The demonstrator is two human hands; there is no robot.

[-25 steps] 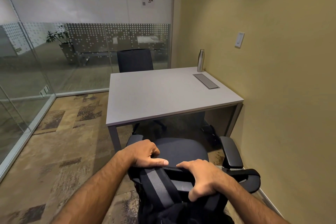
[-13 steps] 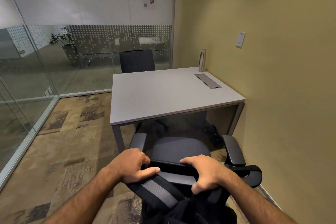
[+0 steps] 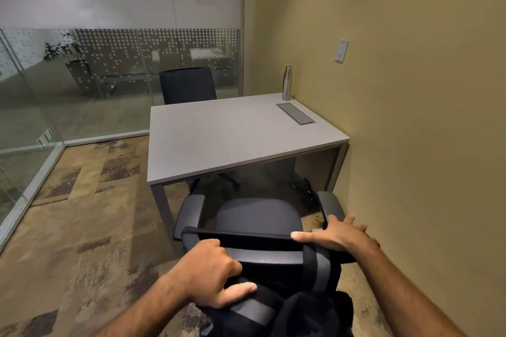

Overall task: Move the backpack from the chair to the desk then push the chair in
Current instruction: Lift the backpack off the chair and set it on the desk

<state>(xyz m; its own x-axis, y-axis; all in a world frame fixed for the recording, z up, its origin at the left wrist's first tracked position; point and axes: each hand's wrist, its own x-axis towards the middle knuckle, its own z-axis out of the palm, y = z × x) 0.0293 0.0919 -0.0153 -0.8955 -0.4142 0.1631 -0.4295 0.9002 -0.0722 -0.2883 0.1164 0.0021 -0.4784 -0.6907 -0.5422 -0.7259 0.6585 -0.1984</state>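
Backpack [image 3: 276, 312] strap in left hand [image 3: 210, 271]

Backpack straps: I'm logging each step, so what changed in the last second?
The right hand left the middle of the chair back and slid to its right end, now flat and open. The left hand dropped lower, gripping a backpack strap. Desk and bottle unchanged.

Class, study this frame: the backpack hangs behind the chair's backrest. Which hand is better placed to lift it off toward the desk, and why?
The left hand. It is curled shut on a strap of the backpack, while the right hand lies open on the backrest top, holding nothing.
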